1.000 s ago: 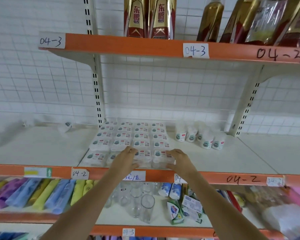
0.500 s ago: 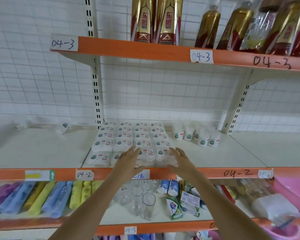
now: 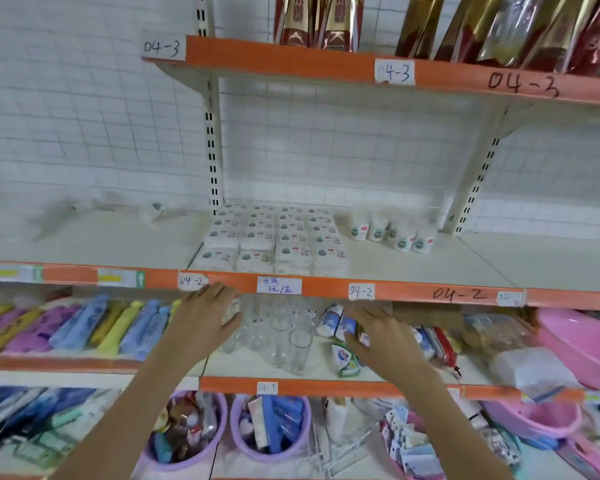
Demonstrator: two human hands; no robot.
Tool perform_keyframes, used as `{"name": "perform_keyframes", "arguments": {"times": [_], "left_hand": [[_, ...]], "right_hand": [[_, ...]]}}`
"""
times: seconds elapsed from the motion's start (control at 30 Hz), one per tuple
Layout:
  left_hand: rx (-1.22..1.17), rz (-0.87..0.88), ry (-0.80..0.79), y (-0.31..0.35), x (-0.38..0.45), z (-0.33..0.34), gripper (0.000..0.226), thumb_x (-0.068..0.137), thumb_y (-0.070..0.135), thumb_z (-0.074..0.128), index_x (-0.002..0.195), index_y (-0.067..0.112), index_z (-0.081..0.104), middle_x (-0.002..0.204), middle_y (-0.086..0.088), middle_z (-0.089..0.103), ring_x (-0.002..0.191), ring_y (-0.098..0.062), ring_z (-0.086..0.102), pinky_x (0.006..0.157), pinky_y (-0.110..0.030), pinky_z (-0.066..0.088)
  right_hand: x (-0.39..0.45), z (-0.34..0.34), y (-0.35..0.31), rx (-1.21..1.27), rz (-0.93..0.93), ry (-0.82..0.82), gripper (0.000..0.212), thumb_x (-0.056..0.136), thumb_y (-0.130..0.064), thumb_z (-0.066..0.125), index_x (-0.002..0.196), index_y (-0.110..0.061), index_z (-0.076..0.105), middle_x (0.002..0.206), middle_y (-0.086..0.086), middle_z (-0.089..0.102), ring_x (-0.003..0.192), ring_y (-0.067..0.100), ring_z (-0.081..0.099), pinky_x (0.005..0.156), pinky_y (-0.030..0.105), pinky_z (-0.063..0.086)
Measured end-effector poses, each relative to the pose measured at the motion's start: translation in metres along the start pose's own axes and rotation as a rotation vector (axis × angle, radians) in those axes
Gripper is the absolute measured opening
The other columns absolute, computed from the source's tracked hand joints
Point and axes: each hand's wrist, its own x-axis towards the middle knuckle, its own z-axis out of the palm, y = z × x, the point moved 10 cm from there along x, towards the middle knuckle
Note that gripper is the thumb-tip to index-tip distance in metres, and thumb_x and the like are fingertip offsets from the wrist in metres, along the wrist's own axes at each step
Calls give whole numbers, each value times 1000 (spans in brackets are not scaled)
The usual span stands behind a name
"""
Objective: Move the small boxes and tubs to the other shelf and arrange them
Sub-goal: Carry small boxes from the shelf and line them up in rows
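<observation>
Lying mostly bare at far left, the pale, matte middle shelf (image 3: 84, 244) with its orange front lip, only a blurred scrap or two near the back wall. Hovering below that lip, left hand (image 3: 203, 318) with fingers straight and loosely together, gripping nothing, in front of the clear drinking glasses (image 3: 284, 337) one level down. Sitting above and just right of it, the small boxes (image 3: 274, 237), flat white rectangular packs with printed labels, packed edge to edge in a tidy grid several rows deep, front row close to the lip. Hanging lower right, right hand (image 3: 378, 332) likewise flat and unladen, thumb out, near blue-and-white packets (image 3: 336, 322). Standing just beside the grid, toward the back, the tubs (image 3: 392, 230), small white cylinders in a loose cluster. Gleaming overhead, gold-and-red foil pouches (image 3: 323, 22); resting far right, a glossy pink basin (image 3: 582, 344). Judging by this layout, looking largely finished with the boxes; remaining, perhaps, squaring the scattered tubs into rows.
</observation>
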Motion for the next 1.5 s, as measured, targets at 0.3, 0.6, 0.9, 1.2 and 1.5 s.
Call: {"name": "perform_keyframes", "arguments": {"times": [0.3, 0.6, 0.9, 1.2, 1.5], "left_hand": [[-9, -242, -118, -15, -133, -7, 22, 73, 33, 57, 91, 20, 58, 80, 0, 65, 65, -21, 65, 49, -29, 50], [32, -584, -257, -87, -265, -51, 37, 83, 34, 52, 112, 13, 61, 107, -4, 61, 97, -25, 61, 77, -31, 47], [117, -801, -143, -233, -338, -107, 35, 89, 33, 52, 122, 22, 54, 118, 4, 57, 109, -16, 53, 87, -28, 42], [99, -794, -104, -399, -334, -149, 37, 91, 32, 50, 126, 22, 51, 122, 5, 54, 108, -14, 53, 84, -25, 44], [24, -724, -82, -522, -287, -143, 35, 90, 29, 54, 124, 21, 53, 122, 6, 52, 103, -13, 56, 79, -22, 42]], "right_hand": [[-53, 50, -61, 123, -103, -196, 31, 74, -29, 68, 103, -19, 67, 97, 1, 69, 85, 25, 67, 66, 35, 54], [-41, 92, -234, 324, -423, -330, 38, 93, -35, 47, 129, -25, 47, 130, -6, 50, 117, 16, 48, 90, 27, 40], [25, 137, -408, 413, -623, -359, 42, 93, -40, 46, 133, -29, 43, 132, -11, 46, 118, 9, 47, 89, 24, 41], [131, 160, -542, 532, -564, -358, 39, 92, -36, 50, 129, -26, 48, 126, -11, 51, 112, 8, 51, 86, 21, 40], [235, 187, -581, 597, -492, -321, 34, 88, -31, 57, 122, -28, 54, 119, -12, 53, 112, 8, 50, 89, 26, 43]]}}
